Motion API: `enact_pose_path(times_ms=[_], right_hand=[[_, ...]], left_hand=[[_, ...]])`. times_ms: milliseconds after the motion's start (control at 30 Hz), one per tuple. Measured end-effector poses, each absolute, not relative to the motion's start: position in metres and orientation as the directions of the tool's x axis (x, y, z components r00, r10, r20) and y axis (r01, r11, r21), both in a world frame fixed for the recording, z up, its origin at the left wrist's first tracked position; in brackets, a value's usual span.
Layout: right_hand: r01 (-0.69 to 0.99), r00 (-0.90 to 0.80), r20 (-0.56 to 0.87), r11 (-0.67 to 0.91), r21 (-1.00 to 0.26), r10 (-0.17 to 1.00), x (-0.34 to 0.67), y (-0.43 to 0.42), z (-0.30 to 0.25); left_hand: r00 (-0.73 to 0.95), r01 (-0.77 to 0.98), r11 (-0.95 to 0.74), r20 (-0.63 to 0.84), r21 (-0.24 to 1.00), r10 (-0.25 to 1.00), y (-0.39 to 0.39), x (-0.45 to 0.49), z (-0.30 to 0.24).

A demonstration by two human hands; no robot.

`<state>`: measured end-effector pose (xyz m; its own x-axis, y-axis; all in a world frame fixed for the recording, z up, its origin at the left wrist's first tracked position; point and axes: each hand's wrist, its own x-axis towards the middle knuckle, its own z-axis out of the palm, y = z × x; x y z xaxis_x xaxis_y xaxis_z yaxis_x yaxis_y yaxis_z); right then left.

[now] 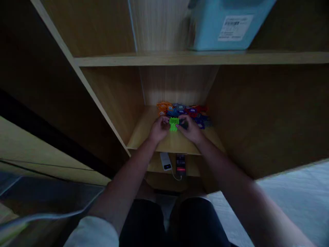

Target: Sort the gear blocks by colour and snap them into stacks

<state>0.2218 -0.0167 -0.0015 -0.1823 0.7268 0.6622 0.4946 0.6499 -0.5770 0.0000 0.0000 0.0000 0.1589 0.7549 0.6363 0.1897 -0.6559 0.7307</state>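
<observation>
Both my hands reach into a wooden shelf compartment (144, 135). My left hand (159, 129) and my right hand (190, 129) are closed together on a bright green plastic piece (174, 124) held between them just above the shelf board. Behind it lies a pile of plastic pieces: orange ones (164, 106) at the left, blue ones (177, 111) in the middle, red ones (196, 110) and dark blue ones (204, 120) at the right. The scene is dim, so fingertips are hard to make out.
A light blue box (226, 24) with a white label stands on the shelf above. On the lower shelf lie a white device (166, 161) and a dark device with a red mark (180, 165). My knees are below.
</observation>
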Motion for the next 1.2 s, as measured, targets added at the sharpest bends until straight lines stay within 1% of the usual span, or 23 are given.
enact_pose_path(times_ms=[233,400,467,533,600,633,733,833,933,1033,1100,1200], right_hand=[[0.549,-0.175,0.665,0.633,-0.546,0.726,0.221,-0.018,0.0],[0.549,-0.205,0.678,0.656,-0.517,0.706,0.22,-0.021,0.005],[0.584,-0.158,0.705,0.641,-0.499,0.692,0.223,-0.021,0.009],[0.677,-0.025,0.74,0.556,-0.482,0.672,0.229,-0.022,0.012],[0.786,0.122,0.751,0.399,-0.472,0.648,0.235,-0.021,0.013],[0.83,0.164,0.738,0.313,-0.462,0.655,0.238,-0.022,0.012],[0.913,0.212,0.634,0.082,-0.401,0.744,0.24,-0.023,0.009],[0.945,0.223,0.525,-0.051,-0.322,0.821,0.237,-0.027,0.006],[0.95,0.233,0.471,-0.096,-0.296,0.851,0.234,-0.029,0.005],[0.95,0.232,0.454,-0.101,-0.295,0.86,0.236,-0.027,0.005],[0.952,0.219,0.452,-0.087,-0.295,0.865,0.238,-0.024,0.004],[0.957,0.165,0.465,-0.026,-0.29,0.87,0.24,-0.019,0.004]], left_hand=[[0.153,0.194,-0.637,0.618,0.746,0.771,0.001,0.0,0.0],[0.155,0.184,-0.642,0.623,0.745,0.767,0.002,0.0,-0.001],[0.155,0.186,-0.655,0.637,0.732,0.755,0.003,-0.001,-0.002],[0.145,0.189,-0.666,0.65,0.722,0.746,0.003,-0.002,-0.002],[0.141,0.191,-0.669,0.654,0.719,0.743,0.004,-0.002,-0.003],[0.14,0.195,-0.667,0.653,0.719,0.744,0.004,-0.003,-0.003],[0.134,0.217,-0.662,0.65,0.717,0.748,0.004,-0.003,-0.003],[0.126,0.233,-0.663,0.653,0.712,0.746,0.004,-0.003,-0.004],[0.128,0.246,-0.665,0.657,0.705,0.743,0.004,-0.004,-0.003],[0.136,0.254,-0.665,0.655,0.702,0.743,0.003,-0.004,-0.001],[0.135,0.251,-0.664,0.654,0.704,0.744,0.001,-0.004,0.0],[0.13,0.247,-0.668,0.659,0.702,0.741,0.0,-0.005,0.002]])
